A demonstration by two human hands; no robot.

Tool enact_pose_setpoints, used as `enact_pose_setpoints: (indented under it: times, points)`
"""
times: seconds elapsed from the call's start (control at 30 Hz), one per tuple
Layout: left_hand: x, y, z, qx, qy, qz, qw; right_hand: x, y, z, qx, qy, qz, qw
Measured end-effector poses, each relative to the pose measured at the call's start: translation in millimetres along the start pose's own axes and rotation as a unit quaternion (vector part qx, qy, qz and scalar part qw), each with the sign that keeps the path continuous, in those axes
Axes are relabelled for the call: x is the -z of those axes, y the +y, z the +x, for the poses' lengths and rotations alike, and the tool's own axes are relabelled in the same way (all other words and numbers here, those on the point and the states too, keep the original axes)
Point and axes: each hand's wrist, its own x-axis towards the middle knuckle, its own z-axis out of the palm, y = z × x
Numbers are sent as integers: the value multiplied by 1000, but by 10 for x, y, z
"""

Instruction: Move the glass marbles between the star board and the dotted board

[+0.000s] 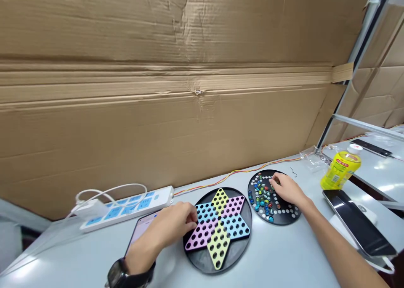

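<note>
A round black Chinese checkers board [221, 227] with a star of yellow, pink and blue holed fields lies on the table before me. My left hand [172, 228], a watch on its wrist, rests at the board's left edge with curled fingers touching the blue field. To the right lies a smaller black round tray [284, 215] holding several coloured marbles [262, 196]. My right hand [287, 189] reaches over this tray, fingers bent and pinched down among the marbles; what they hold is hidden.
A white power strip [126, 206] with cables lies at the back left. A phone [140, 231] lies under my left hand. A yellow drink bottle [341, 168] and a dark tablet [360, 223] sit at the right. A cardboard wall [189, 90] stands behind the table.
</note>
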Motion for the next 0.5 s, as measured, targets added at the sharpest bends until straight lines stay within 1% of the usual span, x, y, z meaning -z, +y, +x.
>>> enact_pose_setpoints:
  times: [0.1,0.33,0.5]
  points:
    - [-20,-36,32,-5,-4,2,1000,53,-48,-10,-6,10,25,1000]
    - [-58,-61,74,-10,8,-7,1000,95,-33,24,-5,45,24,999]
    - [-33,-26,76,-6,-12,-8,1000,113,-25,27,-18,62,39,997]
